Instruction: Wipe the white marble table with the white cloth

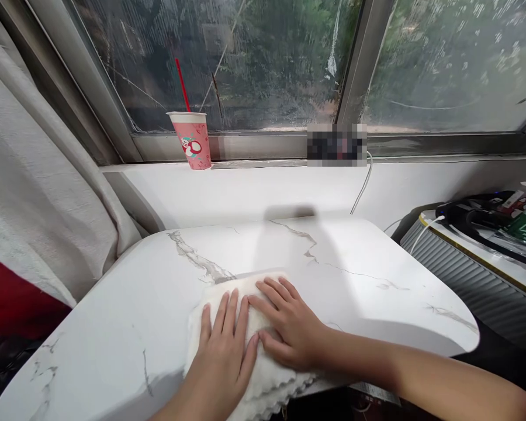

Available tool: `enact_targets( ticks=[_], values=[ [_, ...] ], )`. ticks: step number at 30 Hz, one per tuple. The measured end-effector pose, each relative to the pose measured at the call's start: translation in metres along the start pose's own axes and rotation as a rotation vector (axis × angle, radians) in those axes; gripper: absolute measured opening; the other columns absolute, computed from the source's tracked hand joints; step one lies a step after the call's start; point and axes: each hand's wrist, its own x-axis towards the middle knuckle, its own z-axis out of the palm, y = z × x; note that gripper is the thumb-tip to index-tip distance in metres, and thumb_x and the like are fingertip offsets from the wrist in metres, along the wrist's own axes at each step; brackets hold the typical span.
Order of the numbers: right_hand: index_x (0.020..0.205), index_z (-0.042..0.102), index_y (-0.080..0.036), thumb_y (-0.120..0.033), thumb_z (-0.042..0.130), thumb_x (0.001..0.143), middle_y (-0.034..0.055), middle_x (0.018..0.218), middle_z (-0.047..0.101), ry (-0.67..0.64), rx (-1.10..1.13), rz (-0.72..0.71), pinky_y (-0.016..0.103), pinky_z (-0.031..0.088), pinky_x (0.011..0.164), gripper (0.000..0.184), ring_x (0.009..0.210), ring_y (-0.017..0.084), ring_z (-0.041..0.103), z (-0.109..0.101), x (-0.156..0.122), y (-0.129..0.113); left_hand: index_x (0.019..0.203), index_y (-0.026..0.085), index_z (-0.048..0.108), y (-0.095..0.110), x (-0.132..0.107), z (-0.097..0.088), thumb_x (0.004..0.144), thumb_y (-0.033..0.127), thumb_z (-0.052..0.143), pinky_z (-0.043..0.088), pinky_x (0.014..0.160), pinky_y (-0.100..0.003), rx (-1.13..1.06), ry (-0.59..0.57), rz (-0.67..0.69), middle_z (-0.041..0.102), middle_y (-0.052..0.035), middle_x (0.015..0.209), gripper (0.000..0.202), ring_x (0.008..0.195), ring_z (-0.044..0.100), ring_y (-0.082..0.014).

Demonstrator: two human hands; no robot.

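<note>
A folded white fluffy cloth point(265, 386) lies on the white marble-patterned table point(114, 298), its scalloped lower edge reaching the table's front edge. My left hand point(221, 345) rests flat on the left part of the cloth, fingers stretched out and pointing away from me. Beside it, my right hand point(289, 327) lies on the cloth's right part with its fingers spread and pointing to the left. The two hands are close together, and the left thumb comes near the right hand's fingers. Neither hand grips anything.
A pink paper cup point(197, 143) with a red straw stands on the sill below the window point(245, 64). A blurred dark object point(335, 145) with a white cable sits further right. A pale curtain point(39, 152) hangs at left; a ribbed cabinet point(477, 269) with clutter stands at right.
</note>
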Motion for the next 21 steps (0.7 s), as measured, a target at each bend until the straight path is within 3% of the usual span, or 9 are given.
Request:
enact_targets(
  ticks=[5,9,12,16,21],
  values=[
    [0.137,0.051,-0.016,-0.031,0.047,0.091,0.0139,0.142,0.050,0.065,-0.070,-0.019,0.046,0.027,0.114,0.049,0.133,0.028,0.040,0.004,0.043,0.042,0.140,0.008,0.049,-0.018,0.052,0.022,0.099,0.041,0.027,0.033,0.107,-0.063,0.007,-0.081,-0.099,0.049,-0.0224,0.144,0.057,0.135,0.043,-0.0382],
    [0.131,0.054,-0.014,-0.028,0.046,0.092,0.0158,0.138,0.053,0.071,-0.135,-0.089,0.047,0.032,0.109,0.042,0.129,0.030,0.044,0.008,0.085,0.095,0.139,0.004,0.047,-0.027,0.113,0.042,0.098,0.033,0.031,0.032,0.108,-0.062,0.051,-0.184,-0.242,0.047,-0.0236,0.145,0.053,0.136,0.042,-0.0378],
    [0.133,0.052,-0.013,-0.027,0.042,0.095,0.0159,0.141,0.050,0.060,-0.172,-0.044,0.048,0.031,0.110,0.042,0.133,0.030,0.041,0.008,0.107,0.129,0.140,0.006,0.045,-0.036,0.153,0.054,0.098,0.032,0.033,0.029,0.111,-0.060,0.037,-0.226,-0.259,0.045,-0.0219,0.147,0.051,0.137,0.040,-0.0358],
    [0.136,0.049,-0.016,-0.026,0.038,0.097,0.0137,0.144,0.048,0.067,-0.179,0.066,0.047,0.029,0.111,0.042,0.135,0.029,0.039,0.007,0.122,0.161,0.140,0.009,0.044,-0.046,0.189,0.069,0.099,0.032,0.032,0.025,0.114,-0.055,-0.006,-0.246,-0.219,0.043,-0.0190,0.149,0.049,0.139,0.037,-0.0321],
    [0.136,0.051,-0.019,-0.028,0.040,0.096,0.0115,0.144,0.049,0.083,-0.139,0.097,0.044,0.028,0.112,0.042,0.133,0.026,0.041,0.003,0.128,0.193,0.140,0.010,0.043,-0.045,0.218,0.083,0.099,0.033,0.032,0.025,0.115,-0.054,-0.028,-0.250,-0.219,0.042,-0.0183,0.150,0.048,0.140,0.036,-0.0316]
  ],
)
